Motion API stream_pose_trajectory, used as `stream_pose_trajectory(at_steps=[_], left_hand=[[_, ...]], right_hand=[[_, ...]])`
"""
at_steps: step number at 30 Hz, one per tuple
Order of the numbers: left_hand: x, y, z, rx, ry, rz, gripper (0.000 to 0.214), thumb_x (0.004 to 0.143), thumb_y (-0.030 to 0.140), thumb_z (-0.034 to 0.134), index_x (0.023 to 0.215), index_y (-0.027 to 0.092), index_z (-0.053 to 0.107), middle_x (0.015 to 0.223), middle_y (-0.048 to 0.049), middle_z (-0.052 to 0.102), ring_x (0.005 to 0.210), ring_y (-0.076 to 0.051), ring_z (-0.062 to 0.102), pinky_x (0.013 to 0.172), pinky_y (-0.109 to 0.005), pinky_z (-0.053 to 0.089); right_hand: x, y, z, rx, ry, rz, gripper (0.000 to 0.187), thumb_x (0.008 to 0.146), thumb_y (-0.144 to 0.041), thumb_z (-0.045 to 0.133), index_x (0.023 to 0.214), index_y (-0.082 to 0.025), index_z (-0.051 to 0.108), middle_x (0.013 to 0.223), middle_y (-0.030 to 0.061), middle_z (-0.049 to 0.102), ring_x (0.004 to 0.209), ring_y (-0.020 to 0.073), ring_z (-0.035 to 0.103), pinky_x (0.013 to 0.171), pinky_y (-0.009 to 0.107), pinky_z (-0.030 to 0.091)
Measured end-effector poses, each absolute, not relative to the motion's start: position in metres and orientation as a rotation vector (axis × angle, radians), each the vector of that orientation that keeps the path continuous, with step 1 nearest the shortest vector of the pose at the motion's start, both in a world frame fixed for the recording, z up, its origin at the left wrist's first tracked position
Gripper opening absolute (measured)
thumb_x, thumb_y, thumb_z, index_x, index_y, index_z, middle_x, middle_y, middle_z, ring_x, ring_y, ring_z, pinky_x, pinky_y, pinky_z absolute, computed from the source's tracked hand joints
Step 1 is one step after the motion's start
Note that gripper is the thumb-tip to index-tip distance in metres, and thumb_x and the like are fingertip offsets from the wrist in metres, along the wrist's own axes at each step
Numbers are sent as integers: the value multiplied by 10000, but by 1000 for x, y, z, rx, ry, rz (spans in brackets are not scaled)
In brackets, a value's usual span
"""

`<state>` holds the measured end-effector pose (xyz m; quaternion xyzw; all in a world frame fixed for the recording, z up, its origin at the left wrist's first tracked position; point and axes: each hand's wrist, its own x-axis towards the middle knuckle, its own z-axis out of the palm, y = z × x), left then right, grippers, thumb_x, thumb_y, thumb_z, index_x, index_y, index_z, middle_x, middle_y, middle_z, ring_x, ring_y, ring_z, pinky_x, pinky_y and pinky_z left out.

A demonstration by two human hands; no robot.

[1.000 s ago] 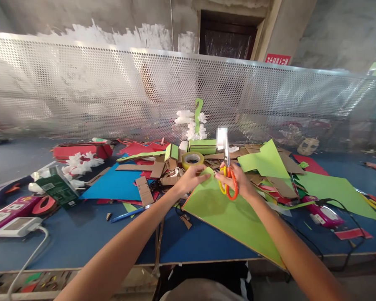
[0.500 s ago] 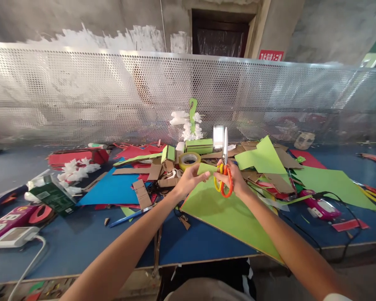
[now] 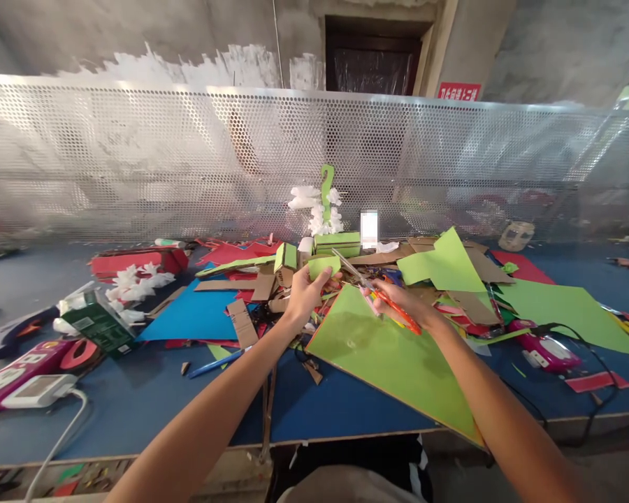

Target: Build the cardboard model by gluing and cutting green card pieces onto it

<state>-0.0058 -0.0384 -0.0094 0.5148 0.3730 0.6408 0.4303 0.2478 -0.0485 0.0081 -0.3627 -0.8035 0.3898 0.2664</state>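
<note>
Scissors (image 3: 371, 289) sit gripped in my right hand (image 3: 405, 307), fingers curled through the orange loops, tips aimed at the small green piece (image 3: 323, 265) my left hand (image 3: 302, 295) pinches above the big green sheet (image 3: 388, 360). Trimming step, I judge; next needs blade meeting edge squarely.

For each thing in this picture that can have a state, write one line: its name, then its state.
left hand: closed on the green offcut, held up
right hand: gripping the scissors, blades pointing left and away
green sheet: lying flat, overhanging the table edge
green carton: leaning, not upright
blue pen: lying flat
</note>
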Motion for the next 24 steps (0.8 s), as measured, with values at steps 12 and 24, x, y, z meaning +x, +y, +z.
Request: stream_pose_trajectory(at_steps=[12,24], left_hand=[[-8,-36,-12,1223,968,1639,517,764,605,815,974,139,739,872,-77,788,709,-183,680,734,-321,576],[-5,-37,-15,1310,973,1594,522,775,632,800,959,148,737,886,-78,791,688,-181,682,690,-306,546]], right_hand=[[241,-63,23,-908,-2208,1135,739,891,-880,517,1111,-177,571,785,-9,504,649,136,433,580,274,360],[237,-61,14,-978,-2187,1064,631,920,-828,548,1010,-204,588,711,-29,486,565,126,412,492,256,335]])
